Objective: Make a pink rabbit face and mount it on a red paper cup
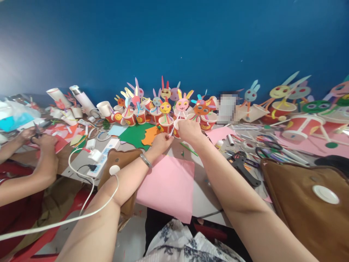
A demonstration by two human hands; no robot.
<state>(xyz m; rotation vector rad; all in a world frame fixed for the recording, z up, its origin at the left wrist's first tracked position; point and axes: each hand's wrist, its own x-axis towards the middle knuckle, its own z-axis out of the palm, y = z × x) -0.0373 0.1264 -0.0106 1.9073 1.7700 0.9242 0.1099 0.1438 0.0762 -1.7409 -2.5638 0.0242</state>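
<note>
My left hand [163, 142], with a bracelet on the wrist, pinches the lower end of a thin white stick [172, 128]. My right hand [190, 131] is curled at a red-and-white paper cup [176, 134]; its fingertips are partly hidden. Rising above that cup is a pink paper rabbit face [182, 104] with yellow ears. Just left stands another paper cup [165, 125] with a yellow face [165, 108]. To the right of my hand, an orange face [203, 108] tops a further cup. A sheet of pink paper [170, 183] lies below my hands.
Several decorated cups line the blue wall. Green paper [136, 135] and a power strip [105, 158] lie left, with a white cable crossing my left arm. A glue gun [244, 168], scissors [268, 142] and brown pouch [302, 200] are right. A co-worker's hands [40, 136] cut red paper.
</note>
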